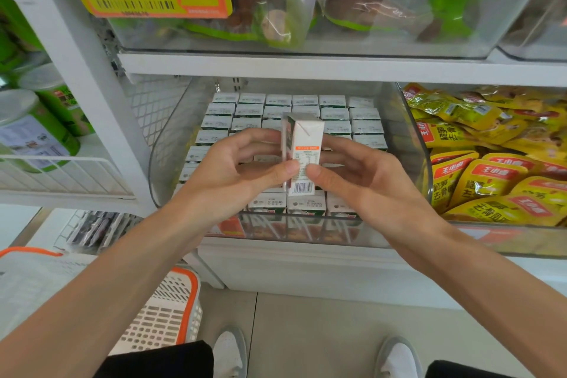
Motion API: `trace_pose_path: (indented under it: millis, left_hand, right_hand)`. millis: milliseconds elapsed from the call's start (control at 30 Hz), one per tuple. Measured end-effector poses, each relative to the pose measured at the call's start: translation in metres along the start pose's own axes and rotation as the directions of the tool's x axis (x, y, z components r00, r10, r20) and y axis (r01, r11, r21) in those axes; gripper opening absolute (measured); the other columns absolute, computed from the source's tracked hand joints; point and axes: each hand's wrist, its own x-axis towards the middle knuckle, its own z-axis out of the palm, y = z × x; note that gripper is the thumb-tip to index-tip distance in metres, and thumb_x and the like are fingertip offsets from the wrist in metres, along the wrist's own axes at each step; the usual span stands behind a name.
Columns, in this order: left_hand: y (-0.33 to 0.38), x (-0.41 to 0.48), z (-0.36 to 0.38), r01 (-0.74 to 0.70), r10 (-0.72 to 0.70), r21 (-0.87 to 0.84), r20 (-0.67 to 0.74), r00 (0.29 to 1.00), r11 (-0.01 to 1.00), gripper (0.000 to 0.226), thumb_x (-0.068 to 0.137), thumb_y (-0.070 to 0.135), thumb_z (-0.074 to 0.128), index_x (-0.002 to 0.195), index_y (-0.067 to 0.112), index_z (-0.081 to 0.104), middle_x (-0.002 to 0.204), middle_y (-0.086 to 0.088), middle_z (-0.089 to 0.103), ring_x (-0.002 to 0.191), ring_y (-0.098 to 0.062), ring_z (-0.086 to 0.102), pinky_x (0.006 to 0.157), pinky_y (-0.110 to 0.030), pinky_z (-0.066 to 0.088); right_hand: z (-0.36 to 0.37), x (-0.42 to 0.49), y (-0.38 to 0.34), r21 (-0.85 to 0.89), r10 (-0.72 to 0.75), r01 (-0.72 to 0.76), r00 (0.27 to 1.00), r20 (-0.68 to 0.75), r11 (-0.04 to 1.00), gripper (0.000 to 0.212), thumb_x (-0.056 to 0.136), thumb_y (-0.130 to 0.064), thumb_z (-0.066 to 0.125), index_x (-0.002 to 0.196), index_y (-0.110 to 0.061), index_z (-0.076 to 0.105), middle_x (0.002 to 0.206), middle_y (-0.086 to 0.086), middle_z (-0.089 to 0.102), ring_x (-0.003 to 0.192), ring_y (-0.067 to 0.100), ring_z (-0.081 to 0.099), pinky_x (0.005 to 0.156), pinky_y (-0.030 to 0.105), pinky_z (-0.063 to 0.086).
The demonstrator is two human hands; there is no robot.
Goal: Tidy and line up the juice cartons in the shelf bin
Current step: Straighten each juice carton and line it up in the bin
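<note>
Shelf bin: clear-walled, on the lower shelf; packed almost wall to wall with juice cartons, upright, tops showing, in straight rows. The rows toward twelve o'clock and the front row at six o'clock look square and even. The column along the nine o'clock wall looks less tidy, though glare on the plastic makes that uncertain. The middle of the bin is hidden behind the hands, so it cannot be told whether an empty slot waits there.

Judgement: the task is well advanced. Most of the stock is lined up; one loose carton is out of the bin and has yet to be seated; the left column may need squaring.

Left hand: comes in from seven o'clock, palm turned inward; thumb pressed on the near face of the loose carton, fingers curled round its far side; it grips the carton.

Right hand: comes in from five o'clock, mirroring the left; thumb on the same near face just beside the left thumb, fingers wrapped behind; it also grips the carton.

The loose carton is held upright above the centre of the bin, label and barcode toward the camera, clear of the packed rows.

Also noted: yellow snack pouches in the bin at three o'clock; a basket on the floor at seven o'clock.
</note>
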Motion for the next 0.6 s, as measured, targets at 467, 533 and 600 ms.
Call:
trace_pose_path:
  millis: [467, 533, 600]
  left_hand:
    - [-0.0071, 0.0025, 0.0076, -0.318, 0.324, 0.102, -0.043, 0.945, 0.943, 0.057, 0.076, 0.003, 0.090, 0.120, 0.021, 0.059, 0.124, 0.019, 0.069, 0.123, 0.000, 0.065, 0.098, -0.013, 0.051]
    - [-0.0069, 0.0022, 0.0080, -0.321, 0.327, 0.115, -0.038, 0.944, 0.940, 0.057, 0.077, 0.003, 0.090, 0.121, 0.021, 0.059, 0.125, 0.020, 0.069, 0.123, 0.000, 0.064, 0.100, -0.014, 0.051]
    - [-0.0072, 0.0020, 0.0081, -0.318, 0.325, 0.132, -0.038, 0.945, 0.939, 0.057, 0.077, 0.005, 0.090, 0.121, 0.022, 0.059, 0.126, 0.021, 0.069, 0.124, 0.000, 0.064, 0.101, -0.017, 0.052]
  right_hand:
    - [-0.0013, -0.0008, 0.0009, -0.104, -0.250, 0.246, 0.968, -0.030, 0.964, 0.048, 0.078, 0.001, 0.088, 0.121, -0.008, 0.069, 0.123, -0.002, 0.076, 0.123, 0.011, 0.069, 0.102, 0.038, 0.059]
    - [-0.0016, -0.0007, 0.0013, -0.122, -0.247, 0.242, 0.969, -0.030, 0.963, 0.049, 0.078, 0.000, 0.089, 0.122, -0.011, 0.069, 0.123, -0.003, 0.076, 0.124, 0.010, 0.069, 0.103, 0.039, 0.059]
    - [-0.0024, -0.0002, 0.0023, -0.131, -0.243, 0.238, 0.970, -0.026, 0.962, 0.050, 0.078, -0.003, 0.090, 0.122, -0.013, 0.069, 0.124, -0.005, 0.076, 0.124, 0.010, 0.068, 0.103, 0.040, 0.058]
